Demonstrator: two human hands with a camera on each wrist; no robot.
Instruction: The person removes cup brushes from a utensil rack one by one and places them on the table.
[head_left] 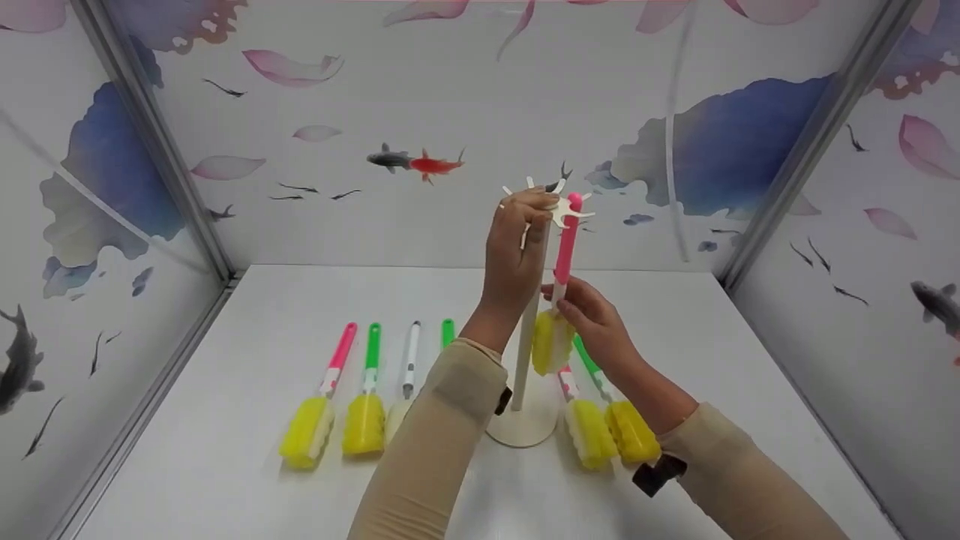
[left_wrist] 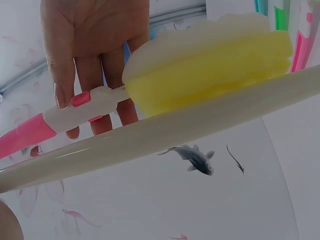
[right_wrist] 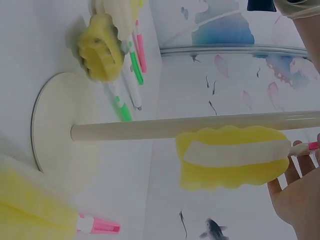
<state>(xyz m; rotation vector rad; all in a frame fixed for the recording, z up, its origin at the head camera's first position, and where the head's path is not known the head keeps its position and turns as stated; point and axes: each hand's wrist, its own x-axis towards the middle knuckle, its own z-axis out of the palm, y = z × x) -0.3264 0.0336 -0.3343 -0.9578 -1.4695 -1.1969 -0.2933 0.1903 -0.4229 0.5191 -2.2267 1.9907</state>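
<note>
My left hand (head_left: 516, 251) grips the top of a cream stand (head_left: 528, 345), fingers curled over its hub of short hooks. A sponge bottle brush (head_left: 568, 247) hangs head down beside the pole, the end of its pink handle up among the hooks. Its white neck is held by the thumb and fingers of my right hand (head_left: 600, 326). In the left wrist view the yellow and white sponge head (left_wrist: 210, 70) lies close along the pole. The right wrist view shows the same sponge (right_wrist: 235, 155) well above the stand's round base (right_wrist: 55, 120).
Left of the stand lie a pink-handled brush (head_left: 306, 433), a green-handled one (head_left: 364, 424), a white-handled one (head_left: 412, 352) and another green handle (head_left: 448, 331), partly behind my sleeve. To the right are a yellow sponge brush (head_left: 590, 435) and a green-handled one (head_left: 634, 433). Printed panels enclose the table.
</note>
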